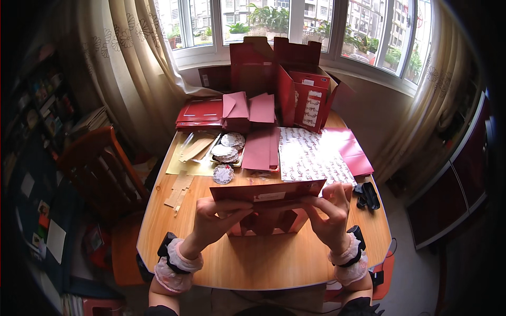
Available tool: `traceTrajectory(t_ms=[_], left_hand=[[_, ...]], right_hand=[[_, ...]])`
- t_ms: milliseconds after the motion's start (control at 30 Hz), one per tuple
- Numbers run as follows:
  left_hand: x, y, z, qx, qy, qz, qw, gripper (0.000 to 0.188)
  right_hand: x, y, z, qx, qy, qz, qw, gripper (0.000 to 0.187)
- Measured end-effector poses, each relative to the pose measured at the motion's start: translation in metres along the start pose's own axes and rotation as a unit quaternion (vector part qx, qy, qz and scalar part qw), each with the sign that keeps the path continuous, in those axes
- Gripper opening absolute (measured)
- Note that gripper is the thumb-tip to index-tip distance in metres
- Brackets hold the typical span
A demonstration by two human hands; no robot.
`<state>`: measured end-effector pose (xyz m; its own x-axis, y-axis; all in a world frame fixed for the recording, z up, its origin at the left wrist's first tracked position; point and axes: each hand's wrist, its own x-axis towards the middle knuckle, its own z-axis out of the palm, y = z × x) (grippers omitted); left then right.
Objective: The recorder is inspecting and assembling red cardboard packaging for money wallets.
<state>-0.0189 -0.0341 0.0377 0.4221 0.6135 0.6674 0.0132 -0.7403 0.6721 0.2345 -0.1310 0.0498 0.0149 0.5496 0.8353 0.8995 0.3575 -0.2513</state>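
A dark red cardboard box (295, 190), with a small white label on its upper panel, stands near the middle of the table between my hands. My left hand (217, 217) pinches the left part of the panel's lower edge, thumb and fingers together. On the right, my right hand (328, 217) grips the same edge between thumb and index finger, its other fingers raised. Beneath the panel, folded red walls with light gaps between them rest on the wooden table (211, 268). The fingertips behind the panel are hidden.
Beyond the box lie a white patterned sheet (305, 152), pink-red paper (258, 150) and round patterned cutouts (226, 150). Brown strips (181, 190) lie left, black straps (367, 196) right. A large open red carton (308, 100) stands by the window. A wooden chair (103, 174) is at left.
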Motion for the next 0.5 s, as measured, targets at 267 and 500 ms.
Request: traceTrajectory(t_ms=[267,500], left_hand=[[0.001,-0.004,0.001,-0.012,0.007,0.024,1.0,0.018],[0.0,-0.003,0.0,-0.007,0.01,0.002,1.0,0.018]], right_hand=[[-0.006,0.018,-0.005,0.029,0.03,0.029,0.999,0.025],[-0.014,0.038,0.001,0.285,0.053,0.118,0.95,0.02]])
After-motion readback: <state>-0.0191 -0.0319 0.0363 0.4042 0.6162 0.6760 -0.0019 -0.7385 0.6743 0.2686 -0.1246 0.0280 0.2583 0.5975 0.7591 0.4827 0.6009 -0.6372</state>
